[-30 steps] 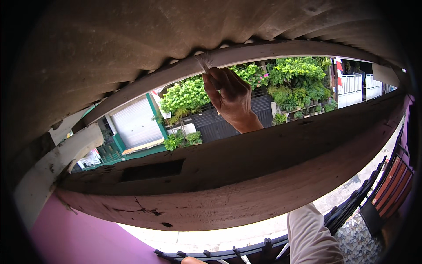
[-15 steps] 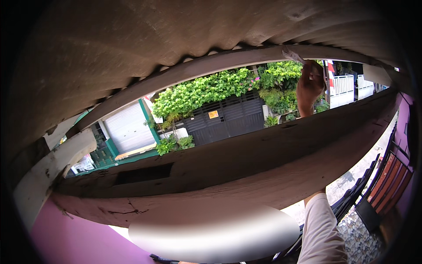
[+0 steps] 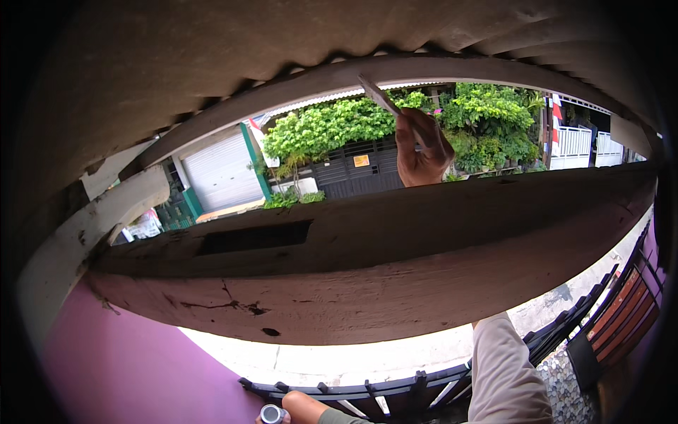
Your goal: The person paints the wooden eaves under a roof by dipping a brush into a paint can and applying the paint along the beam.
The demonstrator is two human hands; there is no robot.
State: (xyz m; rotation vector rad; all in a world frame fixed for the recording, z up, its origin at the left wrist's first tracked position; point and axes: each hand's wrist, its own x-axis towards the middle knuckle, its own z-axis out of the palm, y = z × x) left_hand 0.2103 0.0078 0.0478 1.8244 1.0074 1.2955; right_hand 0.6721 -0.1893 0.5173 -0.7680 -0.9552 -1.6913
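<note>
My right hand (image 3: 424, 150) is raised beyond a thick wooden beam (image 3: 395, 286), closed round a thin paintbrush (image 3: 380, 95). The brush is seen nearly edge-on. Its tip lies against the lower part of a long board (image 3: 311, 88) under the corrugated roof. My right forearm passes behind the beam, and its pale sleeve (image 3: 505, 367) shows below it. At the bottom edge is my left hand (image 3: 296, 407), partly cut off by the frame, at a small round tin (image 3: 271, 414) that it appears to grip.
Corrugated roofing (image 3: 233, 42) hangs low overhead. A pale curved bracket (image 3: 92, 219) stands at the left, above a purple wall (image 3: 141, 353). Below runs a black fence (image 3: 417, 385). Across the street are green shrubs (image 3: 339, 127) and a dark gate (image 3: 360, 169).
My right hand and the brush have moved left along the board. The view has shifted, bringing my left hand and the tin into sight at the bottom.
</note>
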